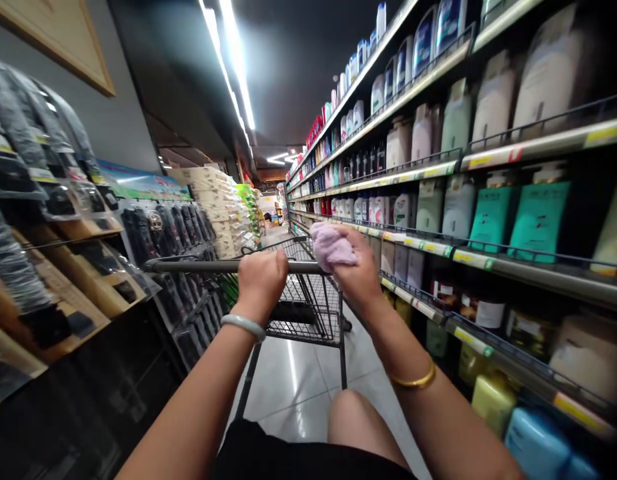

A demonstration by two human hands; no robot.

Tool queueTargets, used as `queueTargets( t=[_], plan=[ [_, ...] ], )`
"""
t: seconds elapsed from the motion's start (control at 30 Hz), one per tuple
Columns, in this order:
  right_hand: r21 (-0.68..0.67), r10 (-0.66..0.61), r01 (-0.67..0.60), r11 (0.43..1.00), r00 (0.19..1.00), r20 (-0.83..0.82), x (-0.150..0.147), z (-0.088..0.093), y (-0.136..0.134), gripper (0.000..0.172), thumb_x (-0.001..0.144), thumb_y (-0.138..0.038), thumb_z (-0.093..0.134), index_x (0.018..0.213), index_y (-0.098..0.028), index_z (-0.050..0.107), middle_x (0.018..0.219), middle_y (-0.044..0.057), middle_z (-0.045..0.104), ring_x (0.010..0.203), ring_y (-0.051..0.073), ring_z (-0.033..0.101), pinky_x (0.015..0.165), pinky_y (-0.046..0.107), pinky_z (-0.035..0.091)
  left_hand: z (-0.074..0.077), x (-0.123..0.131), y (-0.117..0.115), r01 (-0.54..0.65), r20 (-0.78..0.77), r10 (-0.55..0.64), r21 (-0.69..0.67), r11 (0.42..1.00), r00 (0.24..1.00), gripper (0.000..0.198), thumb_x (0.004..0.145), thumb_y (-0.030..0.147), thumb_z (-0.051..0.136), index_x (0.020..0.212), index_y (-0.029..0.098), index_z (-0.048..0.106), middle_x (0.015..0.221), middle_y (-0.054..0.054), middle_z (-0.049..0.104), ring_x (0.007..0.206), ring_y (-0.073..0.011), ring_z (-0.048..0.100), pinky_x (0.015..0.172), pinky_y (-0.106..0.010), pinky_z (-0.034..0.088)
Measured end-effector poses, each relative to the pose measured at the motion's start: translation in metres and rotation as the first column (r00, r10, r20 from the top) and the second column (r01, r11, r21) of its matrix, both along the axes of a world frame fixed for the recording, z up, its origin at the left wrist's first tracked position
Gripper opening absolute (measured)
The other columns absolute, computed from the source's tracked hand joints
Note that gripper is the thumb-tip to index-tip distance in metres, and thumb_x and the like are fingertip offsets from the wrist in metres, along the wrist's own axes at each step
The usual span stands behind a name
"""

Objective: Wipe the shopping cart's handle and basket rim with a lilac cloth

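A dark metal shopping cart (pixel 308 327) stands in front of me, its handle (pixel 198 267) running crosswise at mid-view. My left hand (pixel 261 280) is closed around the middle of that handle, with a pale bangle on the wrist. At the handle's right end, my right hand (pixel 361 270) is closed on a crumpled light purple cloth (pixel 332 245). The cloth covers part of the bar there, and whether the right fingers also grip the bar is hidden. Wire mesh forms the cart's sides.
Shelves of bottles, including teal pump bottles (pixel 541 217), line the right side closely. To the left hang packaged dark goods (pixel 163 233), with stacked pale packages (pixel 208 207) beyond. A tiled floor (pixel 293 380) shows beneath the cart, and the aisle runs on ahead.
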State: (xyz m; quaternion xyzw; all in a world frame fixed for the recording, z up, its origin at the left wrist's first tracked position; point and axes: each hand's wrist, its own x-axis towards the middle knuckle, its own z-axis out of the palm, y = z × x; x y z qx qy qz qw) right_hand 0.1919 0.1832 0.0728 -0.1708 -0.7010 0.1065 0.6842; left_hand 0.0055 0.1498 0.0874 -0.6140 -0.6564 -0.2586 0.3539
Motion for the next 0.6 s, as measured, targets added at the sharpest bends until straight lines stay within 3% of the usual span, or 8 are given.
queueTargets(
  t=[0.07, 0.13, 0.2, 0.27, 0.43, 0.5, 0.6],
  plan=[
    [0.027, -0.071, 0.066, 0.997, 0.958, 0.278, 0.007, 0.025, -0.018, 0.033, 0.080, -0.017, 0.059, 0.110, -0.027, 0.069, 0.115, 0.003, 0.071, 0.109, 0.022, 0.064, 0.096, 0.037, 0.050, 0.003, 0.010, -0.005, -0.003, 0.011, 0.003, -0.059, 0.998, 1.000, 0.071, 0.104, 0.039, 0.012, 0.088, 0.011, 0.075, 0.091, -0.017, 0.075, 0.087, -0.0258, 0.068, 0.076, -0.037, 0.041],
    [0.046, -0.206, 0.216, 0.975, 0.812, 0.546, 0.011, 0.042, -0.031, 0.030, 0.078, -0.020, 0.061, 0.106, -0.026, 0.071, 0.107, 0.005, 0.073, 0.098, 0.023, 0.065, 0.084, 0.035, 0.050, 0.005, 0.020, -0.010, 0.015, 0.018, -0.013, -0.090, 0.996, 1.000, 0.071, 0.104, 0.038, 0.012, 0.092, 0.010, 0.076, 0.094, -0.018, 0.075, 0.089, -0.0269, 0.069, 0.077, -0.038, 0.042],
    [0.109, -0.345, 0.372, 0.922, 0.660, 0.667, 0.013, 0.048, -0.038, 0.029, 0.079, -0.024, 0.061, 0.107, -0.024, 0.071, 0.101, 0.008, 0.073, 0.091, 0.023, 0.065, 0.074, 0.032, 0.046, 0.006, 0.029, -0.016, 0.042, 0.020, -0.040, -0.104, 0.994, 0.999, 0.068, 0.104, 0.037, 0.014, 0.095, 0.010, 0.076, 0.096, -0.018, 0.075, 0.090, -0.0274, 0.070, 0.078, -0.038, 0.044],
    [0.164, -0.427, 0.448, 0.879, 0.584, 0.691, 0.018, 0.048, -0.040, 0.028, 0.082, -0.030, 0.059, 0.108, -0.024, 0.070, 0.099, 0.008, 0.073, 0.088, 0.023, 0.065, 0.069, 0.030, 0.042, 0.006, 0.038, -0.024, 0.078, 0.013, -0.077, -0.118, 0.990, 0.997, 0.065, 0.105, 0.036, 0.015, 0.098, 0.012, 0.075, 0.099, -0.017, 0.075, 0.092, -0.0271, 0.070, 0.079, -0.038, 0.045],
    [0.165, -0.408, 0.422, 0.892, 0.593, 0.694, 0.048, 0.044, -0.041, 0.028, 0.082, -0.039, 0.059, 0.104, -0.025, 0.070, 0.104, 0.005, 0.075, 0.089, 0.022, 0.065, 0.067, 0.029, 0.038, 0.015, 0.042, -0.044, 0.176, -0.037, -0.187, -0.190, 0.966, 0.982, 0.055, 0.105, 0.044, 0.024, 0.103, 0.018, 0.072, 0.104, -0.011, 0.075, 0.097, -0.0220, 0.068, 0.083, -0.033, 0.045],
    [0.137, -0.402, 0.438, 0.888, 0.597, 0.695, 0.061, 0.046, -0.041, 0.029, 0.081, -0.040, 0.059, 0.103, -0.026, 0.070, 0.105, 0.004, 0.075, 0.089, 0.022, 0.066, 0.066, 0.029, 0.037, 0.023, 0.026, -0.052, 0.167, -0.038, -0.179, -0.216, 0.962, 0.983, 0.053, 0.103, 0.048, 0.027, 0.103, 0.020, 0.072, 0.104, -0.010, 0.075, 0.096, -0.0208, 0.068, 0.082, -0.031, 0.045],
    [0.084, -0.404, 0.507, 0.858, 0.564, 0.720, 0.072, 0.052, -0.042, 0.030, 0.080, -0.039, 0.057, 0.104, -0.026, 0.071, 0.107, 0.004, 0.076, 0.087, 0.024, 0.067, 0.064, 0.029, 0.036, 0.037, -0.013, -0.064, 0.066, -0.023, -0.073, -0.222, 0.973, 0.997, 0.062, 0.102, 0.054, 0.023, 0.102, 0.017, 0.073, 0.110, -0.014, 0.073, 0.102, -0.0261, 0.067, 0.088, -0.036, 0.044]
  ],
)
